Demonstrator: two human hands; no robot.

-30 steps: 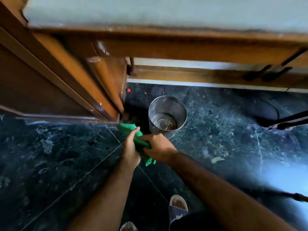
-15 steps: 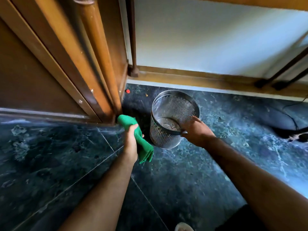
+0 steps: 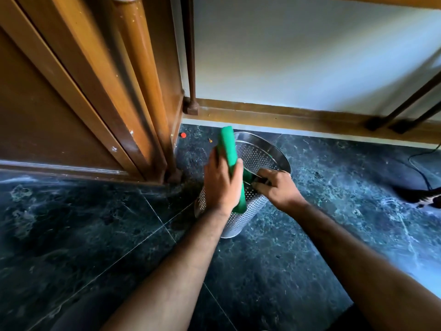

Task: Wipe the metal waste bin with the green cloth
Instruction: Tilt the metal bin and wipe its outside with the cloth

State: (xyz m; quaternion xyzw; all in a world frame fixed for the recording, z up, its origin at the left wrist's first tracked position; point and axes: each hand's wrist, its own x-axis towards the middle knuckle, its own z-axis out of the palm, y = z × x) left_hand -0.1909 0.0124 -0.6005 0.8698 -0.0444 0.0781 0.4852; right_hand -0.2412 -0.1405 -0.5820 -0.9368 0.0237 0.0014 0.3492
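The perforated metal waste bin [image 3: 253, 211] stands tilted on the dark marble floor, its open mouth leaning away from me toward the wall. My right hand [image 3: 278, 187] grips the near rim of the bin. My left hand [image 3: 220, 185] is closed around the green cloth [image 3: 229, 149], pressed against the bin's left outer side. One end of the cloth sticks up above the hand and the other hangs down along the bin's wall.
A brown wooden furniture leg and panel [image 3: 133, 91] stand close to the left of the bin. A wooden skirting [image 3: 286, 115] runs along the white wall behind. A small red object [image 3: 183, 135] lies on the floor near the leg. Dark metal legs [image 3: 391, 115] and a cable [image 3: 420, 163] are at the right.
The bin has been tipped and pulled nearer to me. My left hand has brought the green cloth from beside the bin up onto its left side. My right hand stays on the rim.
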